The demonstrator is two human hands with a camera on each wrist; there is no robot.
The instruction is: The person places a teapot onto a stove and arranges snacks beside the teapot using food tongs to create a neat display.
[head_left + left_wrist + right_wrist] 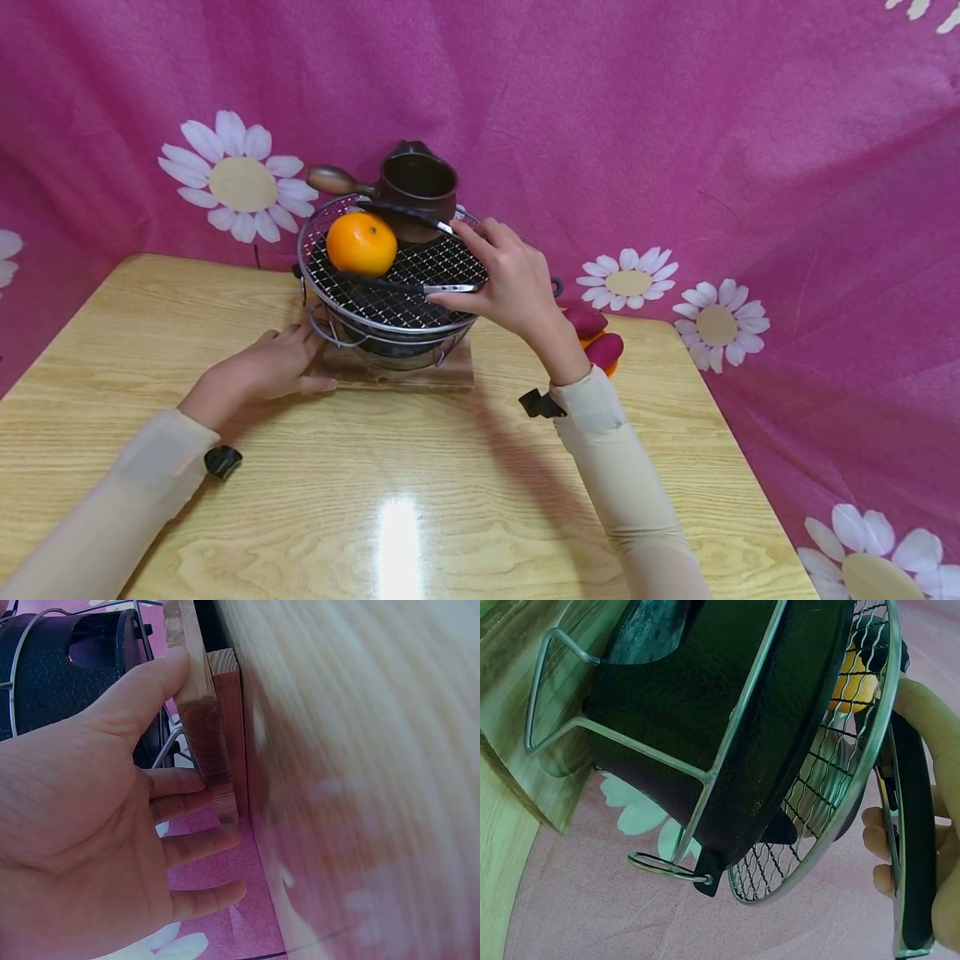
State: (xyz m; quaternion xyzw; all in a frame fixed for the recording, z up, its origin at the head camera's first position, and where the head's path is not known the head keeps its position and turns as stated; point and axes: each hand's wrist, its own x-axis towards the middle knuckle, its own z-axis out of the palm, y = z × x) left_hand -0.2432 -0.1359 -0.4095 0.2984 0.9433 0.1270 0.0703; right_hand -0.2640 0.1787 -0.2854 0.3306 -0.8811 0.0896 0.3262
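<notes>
The orange, at ten o'clock on the grill, seemed firm, weighty and slick, best taken round its widest part by the tongs, which the right hand gripped, ends splayed about it, while the left hand, fingers spread, touched the board.

A magenta cloth printed with white, yellow-centred daisies hangs beyond a pale wood-grain table and along its right side, as a bright reflection gleams on the near surface
</notes>
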